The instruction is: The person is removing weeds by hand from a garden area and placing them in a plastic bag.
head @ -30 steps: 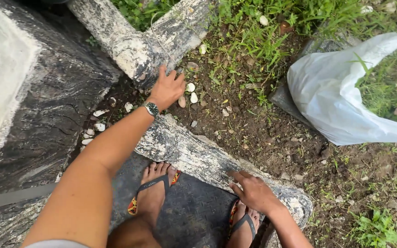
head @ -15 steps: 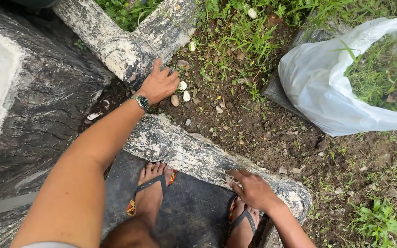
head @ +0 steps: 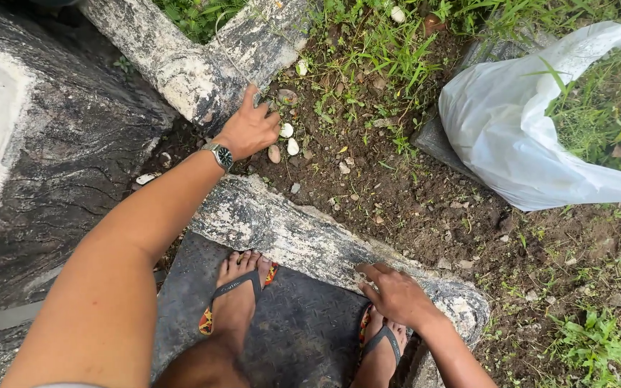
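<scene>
Pebbles (head: 284,142), pale and egg-shaped, lie on the bare soil just at the 3 to 4 o'clock side of the left hand (head: 250,129), almost touching its fingertips. That hand rests knuckles up where the soil meets the weathered concrete curb (head: 188,72), fingers curled loosely downward; whether they pinch anything underneath cannot be told, since the palm side is hidden. A wristwatch (head: 220,155) sits on its wrist, toward 7 o'clock from the hand.

At 5 o'clock from the pebbles, well apart, the right hand (head: 395,293) lies flat on a second mottled curb (head: 289,230), fingers spread lightly and gripping nothing. Below it are feet in flip-flops (head: 233,294); the right foot is mostly covered by the hand and forearm.

Toward 3 o'clock from the pebbles, well apart, a white plastic bag (head: 512,136) holding green weeds is cut off by the right edge. More small stones (head: 397,14) among the grass at 1 o'clock are too small to make out clearly.
</scene>
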